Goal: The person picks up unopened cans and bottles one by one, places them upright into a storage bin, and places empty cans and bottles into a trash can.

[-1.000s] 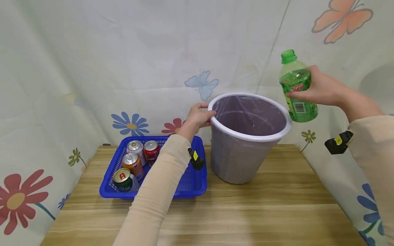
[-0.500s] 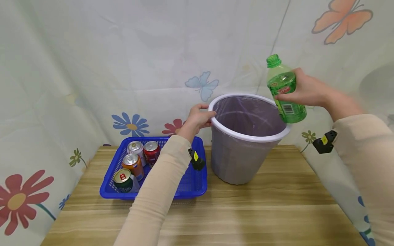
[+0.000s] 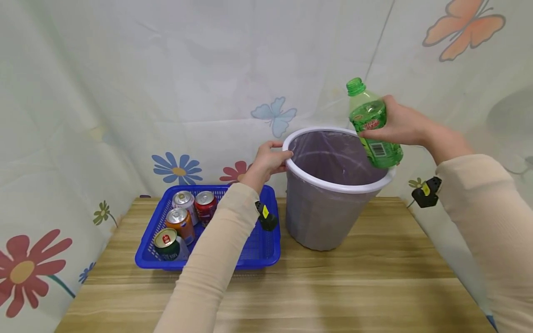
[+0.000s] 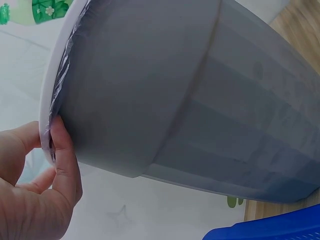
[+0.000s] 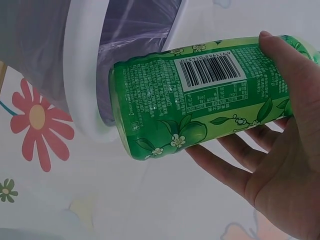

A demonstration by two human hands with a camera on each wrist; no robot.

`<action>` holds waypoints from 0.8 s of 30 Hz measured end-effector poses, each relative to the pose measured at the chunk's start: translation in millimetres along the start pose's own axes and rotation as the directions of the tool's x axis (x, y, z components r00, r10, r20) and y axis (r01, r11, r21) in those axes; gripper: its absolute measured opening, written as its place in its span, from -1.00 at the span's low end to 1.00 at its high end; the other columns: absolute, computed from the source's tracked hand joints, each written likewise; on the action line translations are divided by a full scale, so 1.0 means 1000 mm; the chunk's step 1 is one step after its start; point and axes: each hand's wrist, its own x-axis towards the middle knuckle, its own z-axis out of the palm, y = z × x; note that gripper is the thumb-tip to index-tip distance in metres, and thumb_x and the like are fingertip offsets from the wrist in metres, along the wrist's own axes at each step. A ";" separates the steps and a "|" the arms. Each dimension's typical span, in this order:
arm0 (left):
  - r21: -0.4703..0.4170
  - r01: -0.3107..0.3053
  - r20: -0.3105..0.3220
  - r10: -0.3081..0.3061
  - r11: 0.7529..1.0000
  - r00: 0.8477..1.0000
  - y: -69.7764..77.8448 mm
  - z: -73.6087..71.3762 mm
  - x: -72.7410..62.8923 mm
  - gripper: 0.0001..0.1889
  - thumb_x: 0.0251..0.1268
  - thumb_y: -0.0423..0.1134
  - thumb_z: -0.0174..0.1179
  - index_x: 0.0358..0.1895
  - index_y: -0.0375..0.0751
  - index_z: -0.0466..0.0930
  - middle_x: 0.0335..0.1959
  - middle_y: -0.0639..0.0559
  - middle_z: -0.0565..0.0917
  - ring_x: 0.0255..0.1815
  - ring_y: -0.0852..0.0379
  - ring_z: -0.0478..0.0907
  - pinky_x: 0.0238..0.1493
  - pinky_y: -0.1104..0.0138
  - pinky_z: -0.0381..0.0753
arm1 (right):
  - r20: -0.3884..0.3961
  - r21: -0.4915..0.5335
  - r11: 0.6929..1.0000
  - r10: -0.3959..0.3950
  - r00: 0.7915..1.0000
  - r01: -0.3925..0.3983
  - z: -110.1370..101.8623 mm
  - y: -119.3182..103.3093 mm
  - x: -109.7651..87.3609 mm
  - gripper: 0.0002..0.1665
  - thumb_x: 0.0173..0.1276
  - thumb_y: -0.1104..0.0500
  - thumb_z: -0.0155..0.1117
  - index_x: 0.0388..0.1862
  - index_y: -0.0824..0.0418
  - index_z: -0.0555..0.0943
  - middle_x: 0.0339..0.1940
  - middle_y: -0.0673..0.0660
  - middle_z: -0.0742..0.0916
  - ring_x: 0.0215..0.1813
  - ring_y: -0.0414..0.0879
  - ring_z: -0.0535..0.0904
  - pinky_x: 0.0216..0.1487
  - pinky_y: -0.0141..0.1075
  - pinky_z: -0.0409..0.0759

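A grey trash can (image 3: 316,217) with a white rim and a clear plastic liner stands on the wooden table. My left hand (image 3: 268,159) pinches its rim at the left side, thumb and fingers on either side of the edge in the left wrist view. My right hand (image 3: 401,122) grips a green plastic bottle (image 3: 374,132) around its label. The bottle is uncapped, leans to the left and overlaps the right side of the can's mouth in the head view. Its base and barcode (image 5: 210,70) face the right wrist camera, close by the white rim (image 5: 85,65).
Left of the can sits a blue plastic basket (image 3: 272,240) with several drink cans, among them an orange can (image 3: 181,226) and a red can (image 3: 205,208). My left forearm passes over the basket. A flower-patterned curtain (image 3: 200,92) hangs behind the table (image 3: 374,286).
My right hand has moved left with the green bottle, from beside the trash can to over the right side of its mouth. The left hand has kept its hold on the rim.
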 end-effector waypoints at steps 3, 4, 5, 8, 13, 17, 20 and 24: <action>-0.009 0.000 -0.003 0.000 1.000 1.000 0.000 0.000 0.000 -0.53 0.16 -0.27 0.24 0.15 -0.10 0.33 -0.20 -0.15 0.55 -0.42 0.08 0.63 -0.35 0.35 0.67 | 0.003 0.002 1.000 0.001 1.000 -0.001 0.000 -0.003 0.001 0.03 0.16 -0.17 0.25 0.29 0.40 -0.05 -0.01 0.43 0.45 0.00 0.30 0.43 -0.05 0.14 0.41; -0.010 0.000 -0.005 0.000 1.000 1.000 0.000 0.001 0.001 -0.53 0.16 -0.27 0.25 0.15 -0.09 0.33 -0.20 -0.15 0.56 -0.43 0.08 0.63 -0.35 0.35 0.67 | 0.004 0.001 1.000 0.001 1.000 -0.001 0.000 -0.004 0.002 0.04 0.16 -0.17 0.25 0.29 0.40 -0.05 -0.01 0.43 0.45 0.00 0.30 0.43 -0.05 0.14 0.41; -0.013 0.000 -0.006 0.000 1.000 1.000 0.001 0.001 0.001 -0.53 0.16 -0.27 0.25 0.15 -0.09 0.33 -0.21 -0.15 0.56 -0.43 0.08 0.63 -0.35 0.35 0.67 | 0.006 0.002 1.000 -0.002 1.000 0.002 0.000 -0.004 0.002 0.04 0.16 -0.17 0.25 0.29 0.40 -0.05 0.00 0.43 0.45 0.01 0.30 0.43 -0.04 0.14 0.41; -0.020 0.000 -0.002 0.000 1.000 1.000 0.002 0.002 0.002 -0.53 0.16 -0.28 0.25 0.15 -0.10 0.33 -0.20 -0.16 0.55 -0.44 0.09 0.62 -0.35 0.35 0.67 | 0.016 -0.001 1.000 -0.007 1.000 0.007 0.000 -0.006 0.005 0.05 0.16 -0.17 0.25 0.30 0.42 -0.06 0.01 0.45 0.44 0.02 0.32 0.42 -0.01 0.16 0.40; -0.018 0.002 0.005 -0.002 1.000 1.000 0.002 0.003 0.002 -0.53 0.16 -0.28 0.24 0.14 -0.10 0.32 -0.18 -0.15 0.54 -0.44 0.09 0.62 -0.35 0.35 0.67 | 0.022 0.004 1.000 -0.020 1.000 0.019 0.003 -0.009 0.008 0.05 0.15 -0.16 0.27 0.29 0.42 -0.04 0.01 0.44 0.45 0.04 0.31 0.42 0.02 0.16 0.39; -0.025 0.000 0.005 0.000 1.000 1.000 0.001 0.004 0.002 -0.52 0.15 -0.28 0.25 0.14 -0.10 0.32 -0.16 -0.16 0.53 -0.44 0.09 0.62 -0.35 0.35 0.67 | 0.032 0.003 1.000 -0.030 0.999 0.030 0.006 -0.011 0.010 0.06 0.15 -0.16 0.28 0.30 0.42 -0.04 0.01 0.43 0.45 0.04 0.30 0.42 0.04 0.16 0.39; -0.033 -0.002 0.007 0.003 0.999 1.000 0.001 0.004 0.002 -0.52 0.15 -0.29 0.25 0.14 -0.11 0.32 -0.16 -0.16 0.53 -0.44 0.08 0.62 -0.36 0.35 0.67 | 0.036 -0.009 0.999 -0.037 0.999 0.038 0.008 -0.013 0.011 0.05 0.15 -0.16 0.27 0.31 0.42 -0.04 0.00 0.43 0.46 0.03 0.30 0.42 0.04 0.16 0.39; -0.030 -0.002 0.011 0.002 1.000 1.000 0.000 0.004 0.002 -0.53 0.16 -0.29 0.24 0.14 -0.11 0.31 -0.17 -0.17 0.53 -0.45 0.09 0.61 -0.36 0.36 0.67 | 0.042 -0.022 0.999 -0.043 0.998 0.044 0.010 -0.014 0.011 0.05 0.15 -0.16 0.27 0.30 0.42 -0.03 -0.02 0.42 0.47 0.01 0.29 0.44 0.01 0.15 0.41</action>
